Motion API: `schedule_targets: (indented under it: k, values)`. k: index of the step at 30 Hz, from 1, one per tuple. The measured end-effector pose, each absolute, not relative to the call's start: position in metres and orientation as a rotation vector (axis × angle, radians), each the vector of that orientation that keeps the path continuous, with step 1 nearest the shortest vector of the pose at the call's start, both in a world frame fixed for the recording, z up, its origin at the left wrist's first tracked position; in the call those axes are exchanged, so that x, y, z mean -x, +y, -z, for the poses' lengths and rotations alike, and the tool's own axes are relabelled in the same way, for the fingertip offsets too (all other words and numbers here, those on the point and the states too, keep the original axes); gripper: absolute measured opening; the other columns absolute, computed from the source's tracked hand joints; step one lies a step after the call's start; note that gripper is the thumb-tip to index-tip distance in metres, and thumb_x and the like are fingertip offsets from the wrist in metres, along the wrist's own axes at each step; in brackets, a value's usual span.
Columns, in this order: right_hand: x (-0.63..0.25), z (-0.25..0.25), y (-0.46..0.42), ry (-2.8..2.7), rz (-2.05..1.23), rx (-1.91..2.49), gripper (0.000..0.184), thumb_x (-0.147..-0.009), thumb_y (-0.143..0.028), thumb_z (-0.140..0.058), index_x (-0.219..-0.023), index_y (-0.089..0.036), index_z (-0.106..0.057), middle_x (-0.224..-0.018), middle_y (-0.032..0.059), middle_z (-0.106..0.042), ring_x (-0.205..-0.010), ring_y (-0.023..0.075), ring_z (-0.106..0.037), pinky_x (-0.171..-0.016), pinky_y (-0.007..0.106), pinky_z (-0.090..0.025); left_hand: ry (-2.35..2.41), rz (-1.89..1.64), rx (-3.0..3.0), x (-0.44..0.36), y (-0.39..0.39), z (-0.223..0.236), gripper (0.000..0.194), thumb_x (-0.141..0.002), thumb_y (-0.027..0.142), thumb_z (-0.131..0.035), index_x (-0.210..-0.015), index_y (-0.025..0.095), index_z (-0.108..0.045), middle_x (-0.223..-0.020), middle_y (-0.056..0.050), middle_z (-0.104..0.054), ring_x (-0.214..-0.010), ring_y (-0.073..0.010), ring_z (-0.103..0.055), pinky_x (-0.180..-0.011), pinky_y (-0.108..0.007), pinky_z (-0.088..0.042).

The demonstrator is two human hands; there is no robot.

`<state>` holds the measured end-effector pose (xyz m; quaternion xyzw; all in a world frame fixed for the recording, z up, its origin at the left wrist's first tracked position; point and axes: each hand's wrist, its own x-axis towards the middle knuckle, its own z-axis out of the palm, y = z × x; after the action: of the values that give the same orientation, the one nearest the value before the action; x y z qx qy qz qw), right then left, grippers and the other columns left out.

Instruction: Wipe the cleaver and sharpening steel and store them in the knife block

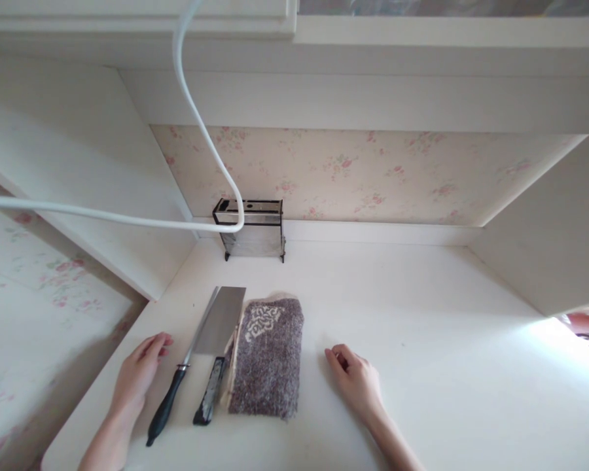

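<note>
My left hand point(140, 373) rests on the white counter with its fingers loosely curled in and nothing visible in it. Just to its right lies a sharpening steel point(167, 400) with a black handle, its rod slanting away from me. Alongside is a cleaver point(220, 322), its broad blade pointing to the back and its worn black handle towards me. A folded grey-brown towel point(267, 366) with a cream pattern lies right of the cleaver, close against it. My right hand point(356, 376) sits to the right of the towel, apart from it, its fingers closed with nothing showing in them.
A black-framed metal knife block point(255, 210) with a see-through front stands by the back wall. A white cable point(203, 131) hangs across the upper left view. White side panels point(540, 222) and an overhead cabinet point(137, 13) enclose the counter point(422, 392).
</note>
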<state>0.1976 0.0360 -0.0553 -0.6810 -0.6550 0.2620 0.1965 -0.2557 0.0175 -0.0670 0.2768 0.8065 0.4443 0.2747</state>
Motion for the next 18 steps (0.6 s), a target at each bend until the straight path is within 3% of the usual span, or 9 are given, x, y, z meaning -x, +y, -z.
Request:
schedule_targets:
  k: [5,18]
  values:
    - [-0.1964,0.0551,0.0362,-1.914,-0.707,1.930,0.029,-0.093,-0.044,-0.038,-0.095,-0.029,-0.063,-0.070,-0.0035,-0.068,-0.066,0.0162,-0.065,-0.059,0.024,-0.038,2.172,-1.187,-0.754,0.2559,0.0184,0.0664,0.037,-0.070,0.053,-0.061,-0.089,0.022,-0.069,-0.094,-0.004,-0.072,-0.082,-0.0219,-0.065,-0.065,-0.031,-0.052]
    - [-0.1959,0.0560,0.0367,-1.997,-0.644,1.961,0.028,-0.094,-0.039,-0.038,-0.100,-0.033,-0.065,-0.080,-0.0032,-0.073,-0.072,0.0183,-0.068,-0.061,0.026,-0.039,2.132,-1.167,-0.745,0.2598,0.0161,0.0665,0.037,-0.070,0.053,-0.063,-0.091,0.022,-0.070,-0.097,-0.004,-0.073,-0.086,-0.0218,-0.065,-0.068,-0.030,-0.052]
